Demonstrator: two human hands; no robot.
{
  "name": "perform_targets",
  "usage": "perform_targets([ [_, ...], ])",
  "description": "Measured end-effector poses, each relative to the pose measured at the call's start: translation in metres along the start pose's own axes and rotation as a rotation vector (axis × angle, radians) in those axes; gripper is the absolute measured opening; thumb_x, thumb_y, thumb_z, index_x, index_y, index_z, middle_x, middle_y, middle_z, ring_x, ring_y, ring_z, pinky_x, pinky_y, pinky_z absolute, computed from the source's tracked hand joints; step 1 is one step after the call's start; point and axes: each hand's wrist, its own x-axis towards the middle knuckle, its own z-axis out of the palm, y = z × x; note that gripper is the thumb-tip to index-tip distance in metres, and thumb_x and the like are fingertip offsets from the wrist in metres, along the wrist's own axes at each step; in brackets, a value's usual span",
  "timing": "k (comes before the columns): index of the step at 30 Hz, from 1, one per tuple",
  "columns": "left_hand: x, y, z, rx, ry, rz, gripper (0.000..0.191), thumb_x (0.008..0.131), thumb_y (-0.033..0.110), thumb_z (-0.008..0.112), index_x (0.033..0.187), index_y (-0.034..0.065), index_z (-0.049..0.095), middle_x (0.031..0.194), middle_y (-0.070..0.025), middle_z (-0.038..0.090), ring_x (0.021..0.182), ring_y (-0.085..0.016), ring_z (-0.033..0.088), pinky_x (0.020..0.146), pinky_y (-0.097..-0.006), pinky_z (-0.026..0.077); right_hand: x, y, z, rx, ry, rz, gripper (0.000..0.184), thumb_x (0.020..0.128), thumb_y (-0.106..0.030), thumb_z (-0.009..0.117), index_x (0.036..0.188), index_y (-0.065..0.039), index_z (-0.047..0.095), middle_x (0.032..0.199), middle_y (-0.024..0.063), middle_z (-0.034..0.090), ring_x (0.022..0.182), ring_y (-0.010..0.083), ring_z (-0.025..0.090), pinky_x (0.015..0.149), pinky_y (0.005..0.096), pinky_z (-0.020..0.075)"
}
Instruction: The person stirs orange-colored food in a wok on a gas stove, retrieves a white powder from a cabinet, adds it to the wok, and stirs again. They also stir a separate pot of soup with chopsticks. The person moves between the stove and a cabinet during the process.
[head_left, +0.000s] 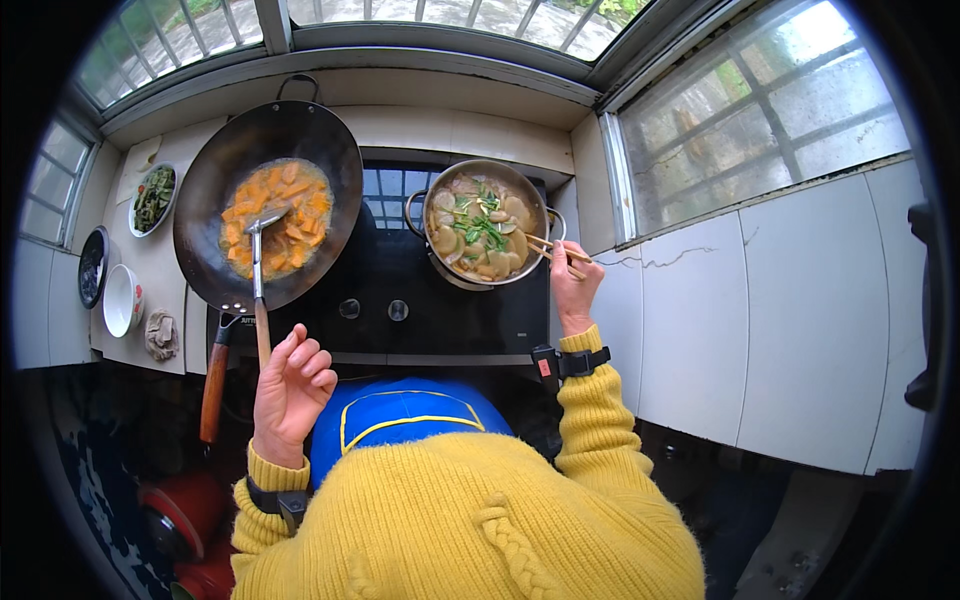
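Observation:
My right hand (576, 283) holds a pair of wooden chopsticks (562, 253). Their tips reach over the right rim of a two-handled steel pot (541, 206), into sliced food in broth (448, 240) topped with chopped greens (484, 229). Loosely curled, my left hand (291, 390) is beside the wooden handle of a metal spatula (260, 326). The handle's lower end passes behind this hand, so whether it is gripped is hidden. The spatula's head lies among orange chunks in liquid (296, 214) inside a large dark wok (202, 225).
The pot and wok stand on a black glass-topped stove (465, 322) with two knobs. The wok's wooden handle (215, 390) juts past the counter edge. At left are a plate of cooked greens (154, 199), a white bowl (120, 301), a dark bowl (93, 266) and a crumpled cloth (161, 335).

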Motion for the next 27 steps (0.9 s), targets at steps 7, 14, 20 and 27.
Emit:
perform_targets([
  [7, 0.001, -0.001, 0.001, -0.013, 0.021, 0.002, 0.018, 0.105, 0.019, 0.051, 0.110, 0.0081, 0.064, 0.071, 0.0038, 0.045, 0.067, -0.009, 0.041, 0.061, -0.0248, 0.038, 0.005, -0.017, -0.051, 0.083, -0.049, -0.104, 0.016, 0.094, -0.012, 0.067, 0.088, 0.002, 0.072, 0.057, 0.0038, 0.063, 0.052, 0.0085, 0.059, 0.047, 0.0245, 0.0441],
  [14, 0.004, -0.003, 0.003, -0.014, 0.012, -0.006, 0.017, 0.105, 0.019, 0.051, 0.110, 0.0080, 0.064, 0.071, 0.0037, 0.044, 0.067, -0.010, 0.041, 0.061, -0.0249, 0.038, -0.002, -0.026, -0.037, 0.336, -0.375, 0.254, 0.016, 0.092, -0.012, 0.070, 0.086, 0.002, 0.073, 0.060, 0.0006, 0.063, 0.054, 0.0060, 0.058, 0.050, 0.0230, 0.0440],
  [20, 0.005, -0.005, 0.003, 0.024, -0.011, -0.014, 0.014, 0.104, 0.019, 0.055, 0.110, 0.0092, 0.063, 0.072, 0.0044, 0.047, 0.068, -0.009, 0.044, 0.062, -0.0241, 0.041, 0.000, 0.002, -0.022, 0.261, -0.322, 0.071, 0.016, 0.091, -0.012, 0.072, 0.087, 0.003, 0.073, 0.059, 0.0006, 0.063, 0.056, 0.0049, 0.055, 0.050, 0.0235, 0.0414],
  [27, 0.005, -0.005, 0.003, 0.029, -0.010, -0.009, 0.014, 0.103, 0.019, 0.057, 0.109, 0.0091, 0.063, 0.071, 0.0044, 0.047, 0.068, -0.009, 0.044, 0.061, -0.0241, 0.040, 0.009, -0.009, -0.055, 0.216, -0.300, 0.081, 0.018, 0.092, -0.014, 0.071, 0.086, 0.003, 0.073, 0.060, 0.0014, 0.062, 0.054, 0.0060, 0.054, 0.050, 0.0236, 0.0418],
])
